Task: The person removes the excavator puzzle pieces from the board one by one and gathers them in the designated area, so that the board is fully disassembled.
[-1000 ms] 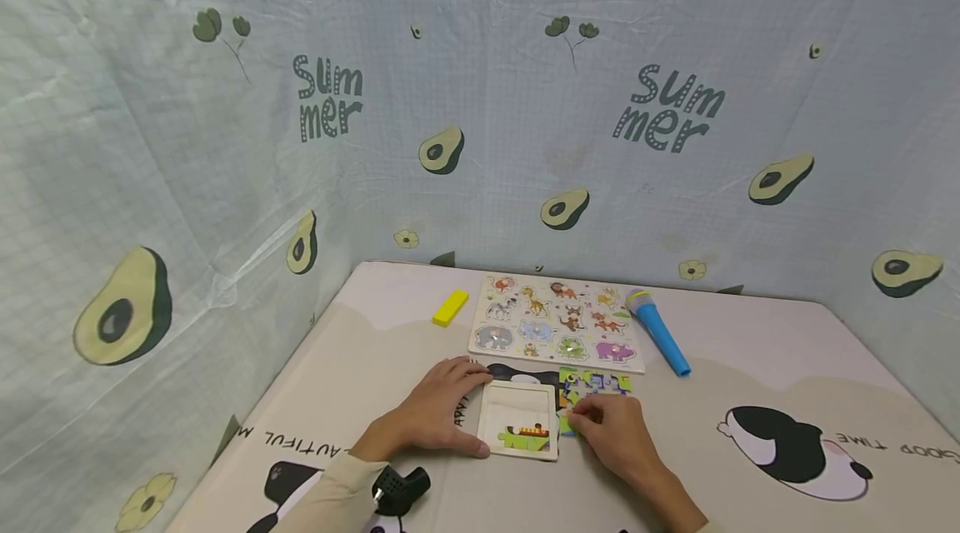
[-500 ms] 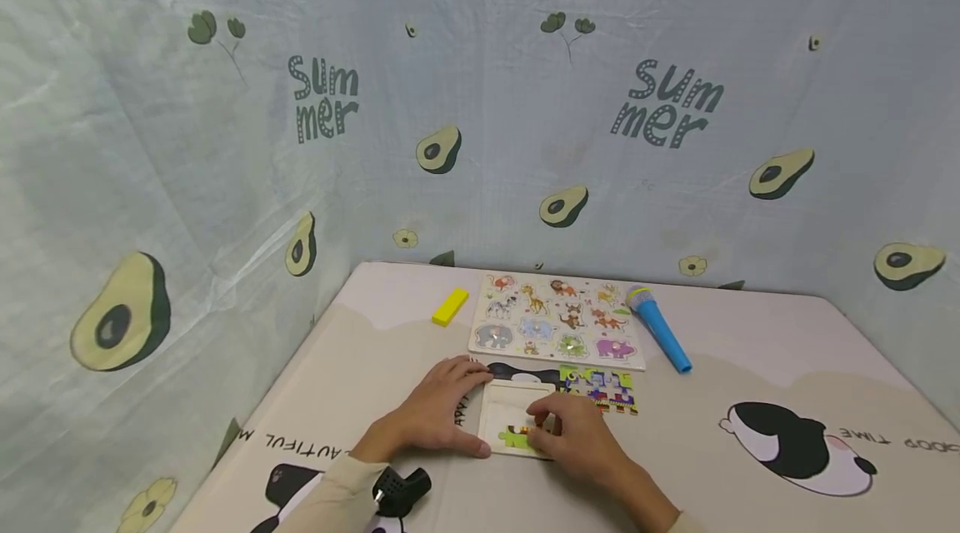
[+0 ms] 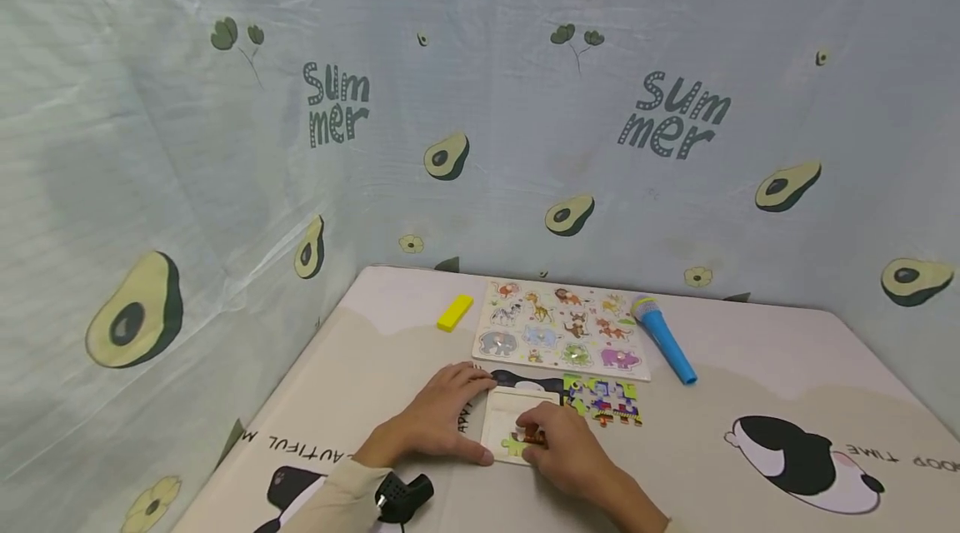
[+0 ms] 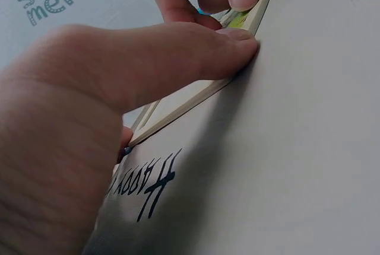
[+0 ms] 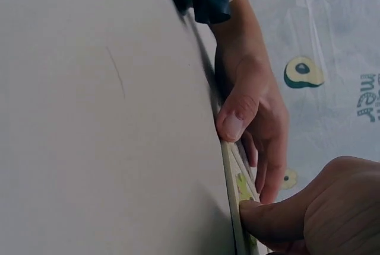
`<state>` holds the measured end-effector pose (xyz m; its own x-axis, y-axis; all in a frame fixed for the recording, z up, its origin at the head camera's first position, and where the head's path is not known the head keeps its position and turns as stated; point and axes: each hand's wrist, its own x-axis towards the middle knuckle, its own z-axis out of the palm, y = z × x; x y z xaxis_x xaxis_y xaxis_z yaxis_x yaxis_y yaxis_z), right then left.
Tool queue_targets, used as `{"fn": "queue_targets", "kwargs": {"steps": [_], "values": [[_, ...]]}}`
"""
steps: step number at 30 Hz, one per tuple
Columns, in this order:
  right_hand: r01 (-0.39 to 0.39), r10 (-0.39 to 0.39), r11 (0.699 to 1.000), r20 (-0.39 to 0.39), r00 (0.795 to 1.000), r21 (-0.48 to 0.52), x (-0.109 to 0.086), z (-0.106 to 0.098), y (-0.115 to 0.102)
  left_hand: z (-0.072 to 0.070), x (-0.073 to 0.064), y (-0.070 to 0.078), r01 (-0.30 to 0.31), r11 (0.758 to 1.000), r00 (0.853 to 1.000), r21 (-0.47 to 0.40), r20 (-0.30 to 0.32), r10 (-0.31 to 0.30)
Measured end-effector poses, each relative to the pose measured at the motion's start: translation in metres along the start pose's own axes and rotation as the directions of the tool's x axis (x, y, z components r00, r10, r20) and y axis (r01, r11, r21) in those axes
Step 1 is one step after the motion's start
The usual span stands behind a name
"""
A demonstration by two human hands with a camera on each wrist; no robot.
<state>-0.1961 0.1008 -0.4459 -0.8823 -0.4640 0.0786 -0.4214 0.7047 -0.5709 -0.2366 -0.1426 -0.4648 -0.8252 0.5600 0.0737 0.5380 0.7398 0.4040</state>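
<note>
In the head view, my left hand [image 3: 442,415] holds the left side of a shallow wooden puzzle tray [image 3: 498,414], thumb at the near corner and fingers at the far one. The left wrist view shows that thumb lying over the tray's rim [image 4: 196,96]. My right hand [image 3: 573,451] is over the tray's lower right part, pinching a small puzzle piece [image 3: 534,436] that its fingers mostly hide. Left of those fingertips, a green piece [image 3: 513,445] lies in the tray. Several joined jigsaw pieces [image 3: 603,398] lie to the tray's right.
Behind the tray lies an animal peg board [image 3: 558,333]. A yellow block [image 3: 454,312] is at its left and a blue toy microphone [image 3: 667,341] at its right. A black device [image 3: 403,496] sits at the left wrist. Printed curtains [image 3: 495,100] bound the table.
My right hand has moved left from the loose jigsaw pieces into the tray, carrying a piece taken from their near side. My left hand has kept its hold on the tray.
</note>
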Motion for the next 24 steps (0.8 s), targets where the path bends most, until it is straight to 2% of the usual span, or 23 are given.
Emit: {"fn": "queue_targets", "kwargs": {"steps": [5, 12, 19, 24], "values": [[0.0, 0.0, 1.0, 0.031, 1.0, 0.012, 0.003, 0.0, 0.001, 0.002, -0.001, 0.0, 0.015, 1.0, 1.0, 0.003, 0.008, -0.015], [0.047, -0.048, 0.998, 0.046, 0.998, 0.035, 0.003, 0.0, 0.005, 0.001, 0.0, 0.001, 0.014, 1.0, 1.0, 0.005, 0.011, -0.014], [0.108, -0.108, 0.99, -0.008, 0.994, 0.087, 0.003, -0.003, 0.009, -0.002, 0.0, 0.0, 0.006, 1.0, 1.0, 0.003, 0.003, -0.006], [0.115, -0.109, 0.98, -0.045, 0.993, 0.162, -0.002, -0.009, 0.013, 0.0, 0.0, 0.0, 0.005, 1.0, 1.0, -0.003, -0.002, -0.005]]}}
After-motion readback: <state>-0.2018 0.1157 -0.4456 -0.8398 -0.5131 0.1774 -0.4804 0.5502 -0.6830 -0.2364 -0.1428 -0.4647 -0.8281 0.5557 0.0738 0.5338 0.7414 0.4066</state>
